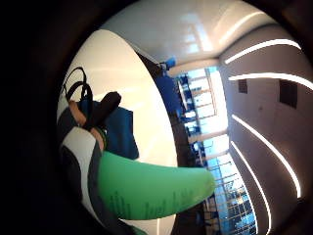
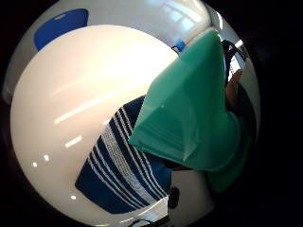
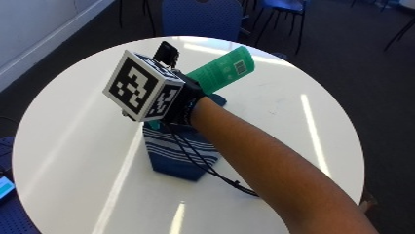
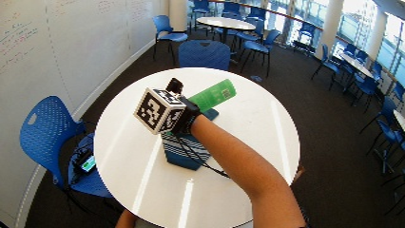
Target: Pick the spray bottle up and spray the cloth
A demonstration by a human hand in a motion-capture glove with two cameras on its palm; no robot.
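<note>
I see one round white table (image 3: 71, 161), one green spray bottle (image 3: 223, 70) and one folded blue cloth with white stripes (image 3: 178, 153) lying near the middle of that table. My gloved right hand (image 3: 188, 100) is up off the tabletop, above the far end of the cloth, and the bottle sticks out from it, tilted, its flat base with a printed label pointing away toward the far edge of the table. From the outside view the glove wraps the narrow end of the bottle, and in the thumb side palm view the green body (image 2: 194, 113) fills much of the picture with a bare fingertip along its side, so I read the hand as curled round the bottle and holding it; the trigger and nozzle are hidden from me. In that same view the cloth (image 2: 118, 165) lies flat on the table beneath the bottle, not touching it. The little finger side palm view shows the bottle (image 1: 151, 188) close against the palm and the cloth (image 1: 120, 132) beyond it. One blue chair (image 3: 201, 17) stands at the far side of the table, and another (image 4: 47, 135) stands beside it in the wide view.
</note>
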